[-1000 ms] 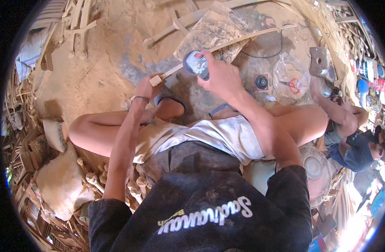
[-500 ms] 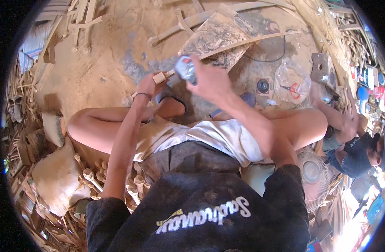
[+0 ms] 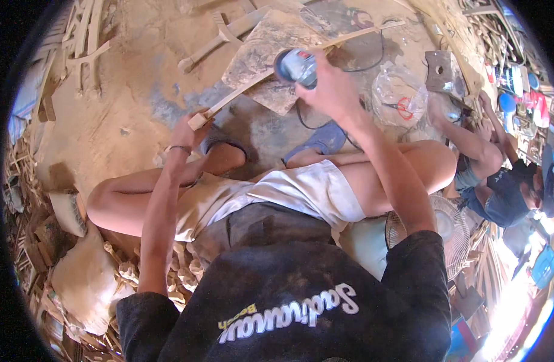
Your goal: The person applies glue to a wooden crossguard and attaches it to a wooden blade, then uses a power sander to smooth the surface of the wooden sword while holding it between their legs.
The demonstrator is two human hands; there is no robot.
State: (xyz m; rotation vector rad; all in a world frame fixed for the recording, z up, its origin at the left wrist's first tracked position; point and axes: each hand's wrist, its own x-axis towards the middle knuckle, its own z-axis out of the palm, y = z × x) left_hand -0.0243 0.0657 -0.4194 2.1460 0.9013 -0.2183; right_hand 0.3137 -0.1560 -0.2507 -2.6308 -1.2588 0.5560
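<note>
My left hand (image 3: pixel 189 131) is closed around the near end of a long, thin wooden sword (image 3: pixel 243 88), close to its squared end. The sword slants away to the right across a flat, dusty slab (image 3: pixel 266 47) on the ground. In my right hand (image 3: pixel 332 89) is a grey angle grinder (image 3: pixel 301 67), its dark disc side against or just above the middle of the sword; contact cannot be made out. The grinder partly covers the wood beneath it.
More wooden swords (image 3: pixel 222 42) lie beyond the slab. Right of it are a clear plastic bag (image 3: pixel 397 96) with red-handled scissors (image 3: pixel 405 107) and a dark cord (image 3: pixel 373 57). A co-worker (image 3: pixel 500 187) sits at the right, near a fan (image 3: pixel 449 232).
The grinder has shifted along the sword, away from my left hand toward the far end. My view has turned, so the surroundings sit further left.
</note>
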